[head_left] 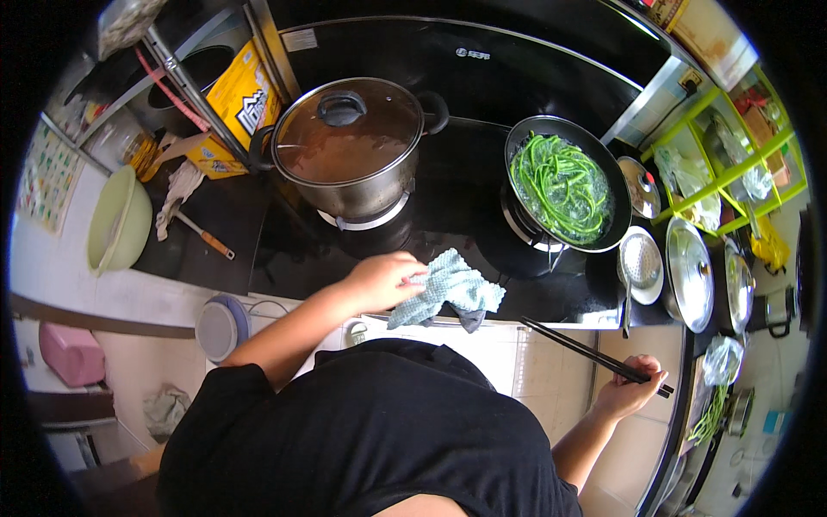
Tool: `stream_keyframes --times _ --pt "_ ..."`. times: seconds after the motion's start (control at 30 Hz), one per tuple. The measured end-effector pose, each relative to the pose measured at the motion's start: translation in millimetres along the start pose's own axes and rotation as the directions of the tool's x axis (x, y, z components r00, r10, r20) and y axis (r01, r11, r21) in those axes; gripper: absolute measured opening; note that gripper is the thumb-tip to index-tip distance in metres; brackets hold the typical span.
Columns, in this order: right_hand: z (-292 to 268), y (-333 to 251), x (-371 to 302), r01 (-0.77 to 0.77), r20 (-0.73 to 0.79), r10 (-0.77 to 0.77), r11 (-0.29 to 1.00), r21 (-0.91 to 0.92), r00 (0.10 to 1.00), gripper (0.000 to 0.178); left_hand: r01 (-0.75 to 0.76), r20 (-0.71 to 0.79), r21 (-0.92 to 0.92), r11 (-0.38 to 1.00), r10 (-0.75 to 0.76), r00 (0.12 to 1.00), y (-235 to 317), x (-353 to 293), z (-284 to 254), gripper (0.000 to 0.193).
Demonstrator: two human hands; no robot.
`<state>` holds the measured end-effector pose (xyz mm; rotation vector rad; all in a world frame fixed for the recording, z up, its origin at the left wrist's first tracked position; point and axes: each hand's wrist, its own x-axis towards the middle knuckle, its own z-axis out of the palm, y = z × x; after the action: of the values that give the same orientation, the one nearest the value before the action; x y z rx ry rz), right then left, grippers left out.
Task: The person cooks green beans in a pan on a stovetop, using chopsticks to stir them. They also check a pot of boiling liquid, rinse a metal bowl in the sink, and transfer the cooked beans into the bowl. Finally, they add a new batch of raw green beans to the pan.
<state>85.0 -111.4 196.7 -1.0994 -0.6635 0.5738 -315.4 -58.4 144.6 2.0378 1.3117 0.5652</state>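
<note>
My left hand point(382, 280) grips a light blue cloth point(452, 289) and presses it on the black glass stove top point(448, 207) near its front edge. My right hand point(633, 389) hangs lower at the right, beside the counter front, holding a pair of dark chopsticks point(586, 351) that point up and left. A black wok point(567, 183) full of green vegetables in water sits on the right burner. A steel pot point(349, 146) with a glass lid stands on the left burner.
A perforated ladle on a white dish point(642, 263) and steel lids point(693, 274) lie right of the wok. A green bowl point(116, 220), a rag and a wooden-handled tool point(205, 234) rest at the left. A yellow box point(237, 99) stands behind the pot.
</note>
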Motion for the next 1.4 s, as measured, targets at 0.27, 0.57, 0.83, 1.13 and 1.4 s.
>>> stream_keyframes --times 0.27,0.57,0.83,1.13,1.4 --pt "-19 -13 61 -0.236 0.156 0.199 0.934 0.269 0.967 0.034 0.210 -0.064 0.129 0.969 -0.204 0.977 -5 -13 89 0.043" --pt "-21 5 124 -0.205 0.499 0.107 0.968 0.146 0.860 0.029 0.243 -0.283 0.207 0.948 -0.180 0.942 9 -3 128 0.049" --pt "87 18 124 0.130 0.720 0.105 0.956 -0.263 0.686 0.021 0.140 -0.262 0.298 0.944 -0.060 0.963 -6 39 140 0.029" --pt "78 40 160 0.158 0.625 0.340 0.781 -0.604 0.703 0.026 0.117 -0.388 0.248 0.962 -0.012 0.921 -16 43 147 0.026" --pt "128 26 165 0.199 0.708 0.184 0.885 -0.421 0.681 0.025 0.163 -0.361 0.138 0.977 -0.103 0.927 -23 40 145 0.027"
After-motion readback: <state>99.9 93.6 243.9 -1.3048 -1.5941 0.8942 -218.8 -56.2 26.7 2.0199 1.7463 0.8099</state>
